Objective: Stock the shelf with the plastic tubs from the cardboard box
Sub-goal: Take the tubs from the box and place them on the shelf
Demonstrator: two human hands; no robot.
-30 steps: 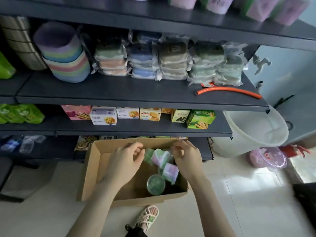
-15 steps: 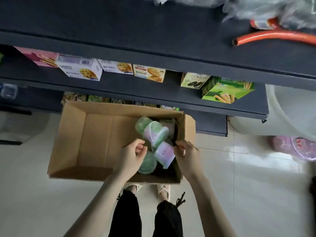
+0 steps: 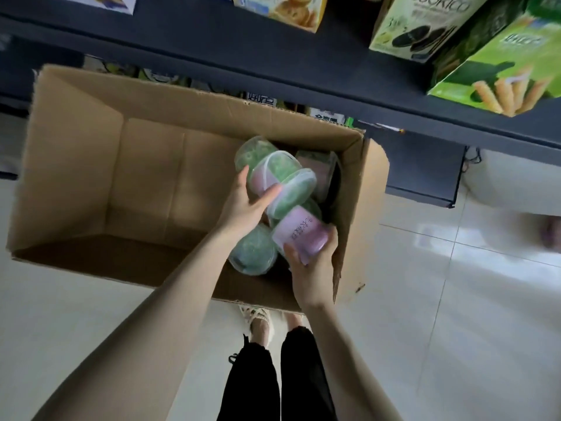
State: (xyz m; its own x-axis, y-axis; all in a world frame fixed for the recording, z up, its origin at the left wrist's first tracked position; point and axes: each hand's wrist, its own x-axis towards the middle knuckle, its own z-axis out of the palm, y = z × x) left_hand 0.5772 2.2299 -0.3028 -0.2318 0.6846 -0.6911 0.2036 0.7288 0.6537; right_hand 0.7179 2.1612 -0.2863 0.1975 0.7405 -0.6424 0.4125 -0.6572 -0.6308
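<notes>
An open cardboard box stands on the floor below the dark shelf. Several plastic tubs lie piled in its right end. My left hand grips a green-and-pink tub with a clear lid, thumb across its side. Just below it, my right hand holds a pink labelled tub from underneath. A green tub lies on its side between my wrists, and another green tub sits at the back of the pile.
Biscuit boxes stand on the shelf above: a Cookico box and a green wafer-roll box. A white bucket sits at the right on the pale tiled floor. My legs and sandalled feet are just behind the box.
The view has dropped closer to the box. My left hand moved up onto the lidded green-and-pink tub and gripped it; my right hand slid under the pink tub.
</notes>
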